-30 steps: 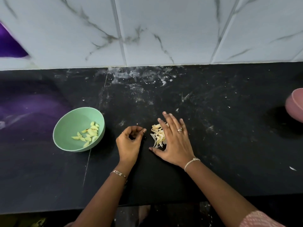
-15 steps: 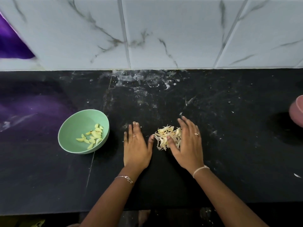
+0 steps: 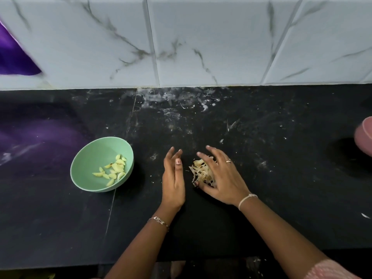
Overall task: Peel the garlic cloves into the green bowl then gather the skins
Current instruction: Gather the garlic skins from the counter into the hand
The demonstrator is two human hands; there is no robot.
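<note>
Beneath the right hand [image 3: 223, 178] with spread grip, half-hidden skins [image 3: 200, 171]; left hand [image 3: 173, 178] edge-on, grip loosely spread.

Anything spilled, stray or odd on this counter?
Mostly tidy: peeled cloves sit inside the green bowl. A white scrap lies far right of the skin pile, and small flecks are scattered near the wall.

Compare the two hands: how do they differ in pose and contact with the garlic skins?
The left hand is turned on edge, fingers straight, clear of the garlic skins; the right hand lies palm down, fingers spread over the skins. The left wrist has a chain bracelet, the right a pale thread band. Both are open, flanking the skins.
</note>
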